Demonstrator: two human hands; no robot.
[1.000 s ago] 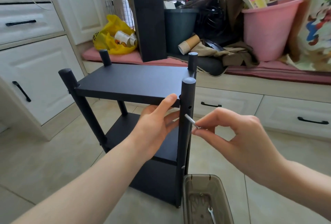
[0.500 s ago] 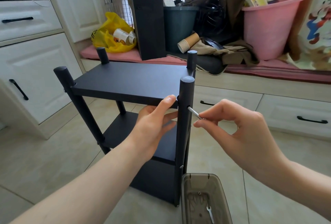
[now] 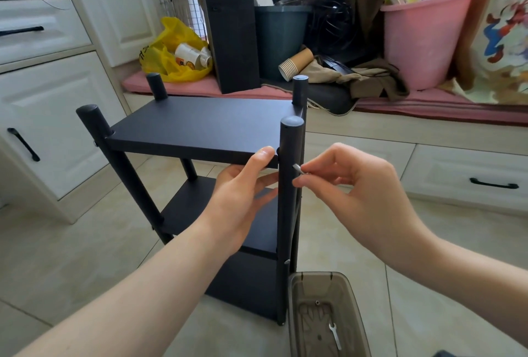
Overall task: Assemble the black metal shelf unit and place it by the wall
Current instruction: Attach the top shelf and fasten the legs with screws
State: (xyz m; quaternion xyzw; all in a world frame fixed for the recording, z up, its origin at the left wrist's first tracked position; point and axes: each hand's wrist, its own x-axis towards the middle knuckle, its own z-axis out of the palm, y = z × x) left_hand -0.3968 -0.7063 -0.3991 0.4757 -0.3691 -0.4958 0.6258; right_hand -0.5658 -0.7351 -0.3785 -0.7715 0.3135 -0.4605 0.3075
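The black metal shelf unit (image 3: 197, 125) stands upright on the tiled floor, with its top board, lower boards and round corner posts in place. My left hand (image 3: 243, 193) holds the top board's near right corner from below, thumb on the board's front edge beside the near right post (image 3: 288, 185). My right hand (image 3: 351, 185) pinches a small silver screw (image 3: 297, 168) whose tip sits at a hole in that post, just under the top board.
A translucent brown plastic box (image 3: 300, 293) lies on the floor by the post's foot, holding a small wrench (image 3: 335, 335) and loose screws. White cabinets stand left. A cushioned bench behind carries a black computer tower (image 3: 231, 31), pink bucket (image 3: 425, 33), yellow bag and clutter.
My right hand has lifted the screw up and left until its tip meets the hole in the near right post. My left hand has stayed at the top board's corner.
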